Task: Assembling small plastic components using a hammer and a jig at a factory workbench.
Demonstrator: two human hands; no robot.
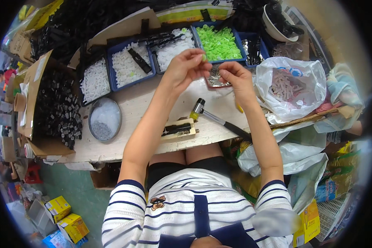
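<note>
My left hand (185, 71) is raised over the far middle of the bench, closed in a pinch on a small green plastic piece (203, 58). Close beside it, my right hand (239, 82) has thumb and forefinger pressed together; whatever they hold is too small to make out. Beneath the two hands lies a small tray of shiny metal parts (215, 79), partly covered by them. Just beyond stands a blue bin of bright green plastic pieces (219, 43). Nearer to me, a wooden fixture (178, 129) holds a black part, and a mallet (213, 118) rests beside it.
Blue bins of white plastic pieces (126, 62) line the back. A round metal bowl (105, 120) sits at left, near a cardboard box of black parts (60, 107). At right are a white plastic bag with pale sticks (291, 89) and, farther back, a white bowl (273, 29).
</note>
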